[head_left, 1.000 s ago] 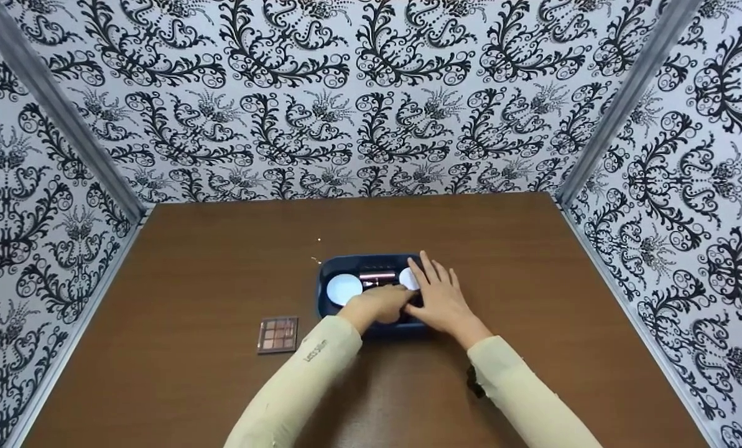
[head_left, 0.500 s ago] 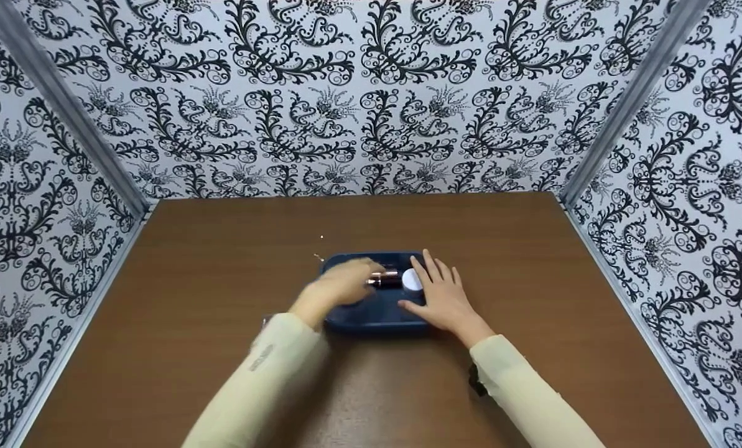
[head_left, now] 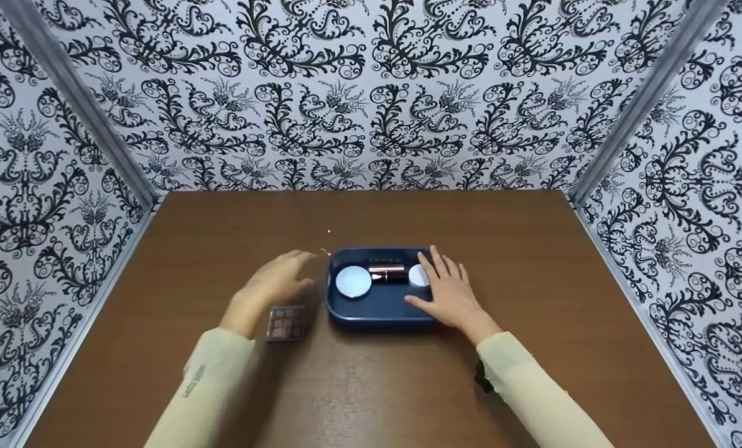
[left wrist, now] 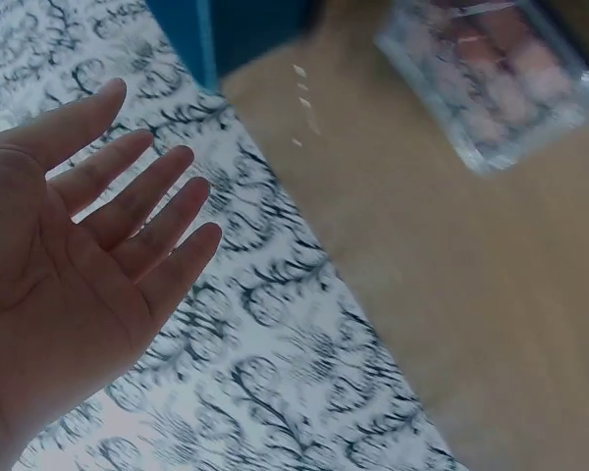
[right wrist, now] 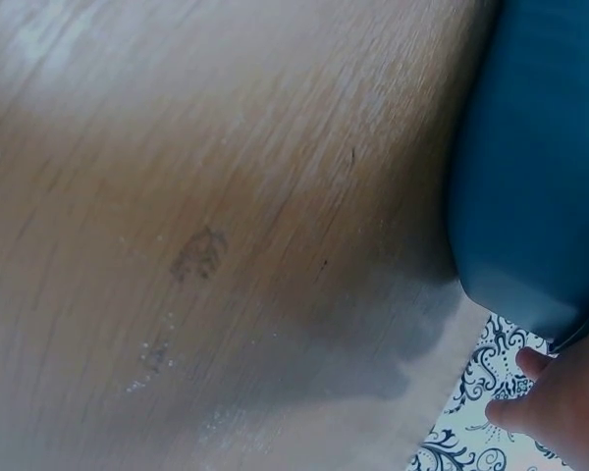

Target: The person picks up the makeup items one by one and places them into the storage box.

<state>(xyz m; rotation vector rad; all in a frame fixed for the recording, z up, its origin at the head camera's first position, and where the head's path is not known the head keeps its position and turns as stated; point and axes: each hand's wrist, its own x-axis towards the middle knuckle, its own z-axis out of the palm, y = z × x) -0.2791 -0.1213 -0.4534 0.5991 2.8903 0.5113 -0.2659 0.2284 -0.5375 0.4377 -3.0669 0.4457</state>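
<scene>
A blue tray (head_left: 371, 322) stands mid-table with cosmetics inside. At its left end lies a round, pale-lidded container (head_left: 353, 282). Beside that are shiny pink-and-dark tubes (head_left: 388, 271), and at the right end a smaller white-lidded jar (head_left: 418, 276). My right hand (head_left: 450, 298) rests with spread fingers over the tray's right end, partly covering the small jar. Left of the tray, my left hand (head_left: 272, 285) hovers empty, fingers relaxed, just beyond an eyeshadow palette (head_left: 285, 323). The left wrist view shows its bare palm and the palette (left wrist: 491, 74) apart from it.
The brown wooden table (head_left: 358, 386) is enclosed by patterned walls (head_left: 371, 112) at the back and both sides. Small light specks (head_left: 327, 251) mark the tabletop behind the tray's left corner.
My left hand has drawn out of the tray and moved left, to beside the palette. The pale-lidded container is uncovered again. My right hand has stayed at the tray's right end.
</scene>
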